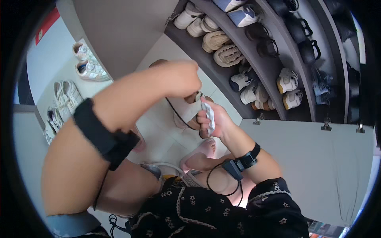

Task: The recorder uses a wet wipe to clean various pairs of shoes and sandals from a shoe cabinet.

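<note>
My left hand (186,78) is curled over the upper end of a sandal (187,111) with a broad pale strap, a brown footbed and a dark sole edge. Its fingertips are hidden behind the hand. Crumpled white cloth or tissue (210,117) is pinched in my right hand (219,119), close against the sandal's right side. More brown footwear (205,134) shows partly behind the sandal, low above the pale tiled floor (159,139). My bare right foot (202,151) rests just below it.
An open shoe cabinet (238,50) rises at the upper right, with several pairs on its shelves. Its grey door (297,154) extends along the right. Another grey panel (119,32) stands at the upper left. White sneakers (70,95) line the floor at left. Cables hang from both forearm straps.
</note>
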Action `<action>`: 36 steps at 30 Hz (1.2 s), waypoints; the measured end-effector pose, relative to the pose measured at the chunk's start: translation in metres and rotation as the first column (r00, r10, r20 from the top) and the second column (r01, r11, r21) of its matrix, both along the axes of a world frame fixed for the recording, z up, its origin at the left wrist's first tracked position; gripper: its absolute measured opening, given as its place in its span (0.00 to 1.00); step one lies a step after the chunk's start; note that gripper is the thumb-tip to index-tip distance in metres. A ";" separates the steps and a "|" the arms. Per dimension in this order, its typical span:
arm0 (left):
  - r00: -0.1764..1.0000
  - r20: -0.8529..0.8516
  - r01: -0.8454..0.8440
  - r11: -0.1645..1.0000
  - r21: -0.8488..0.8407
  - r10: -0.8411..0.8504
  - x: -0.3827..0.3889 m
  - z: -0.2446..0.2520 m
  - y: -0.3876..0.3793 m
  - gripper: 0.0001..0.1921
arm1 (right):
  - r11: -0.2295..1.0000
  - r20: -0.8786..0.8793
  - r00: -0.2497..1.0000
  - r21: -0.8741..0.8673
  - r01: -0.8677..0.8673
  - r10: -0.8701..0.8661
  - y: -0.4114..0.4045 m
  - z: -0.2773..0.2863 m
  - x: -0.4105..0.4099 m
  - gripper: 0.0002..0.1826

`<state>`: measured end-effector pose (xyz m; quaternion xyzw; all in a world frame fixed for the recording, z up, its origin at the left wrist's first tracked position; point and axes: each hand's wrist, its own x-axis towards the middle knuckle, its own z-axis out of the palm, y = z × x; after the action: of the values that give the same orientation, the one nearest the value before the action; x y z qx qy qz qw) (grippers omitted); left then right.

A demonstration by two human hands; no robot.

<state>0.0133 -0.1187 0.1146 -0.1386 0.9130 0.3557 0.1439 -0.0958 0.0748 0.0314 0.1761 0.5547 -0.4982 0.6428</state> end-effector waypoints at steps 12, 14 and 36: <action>0.982 0.117 -0.134 0.982 -0.131 0.149 0.111 0.027 -0.037 0.19 | 0.716 -0.413 0.585 -0.393 0.578 -0.698 -0.112 -0.067 -0.119 0.17; 0.982 0.094 -0.156 0.983 -0.096 0.165 0.118 0.021 -0.039 0.20 | 0.630 -0.453 0.449 -0.436 0.642 -0.770 -0.136 -0.073 -0.140 0.17; 0.983 0.068 -0.151 0.966 -0.208 0.168 0.086 0.020 -0.041 0.22 | 0.841 -0.177 0.900 -0.462 0.282 -0.399 -0.150 -0.095 -0.237 0.09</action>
<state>0.0989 -0.1596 0.1350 -0.2404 0.9234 0.2653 0.1387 -0.3324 -0.0751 -0.0640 0.0600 0.4731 -0.7328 0.4854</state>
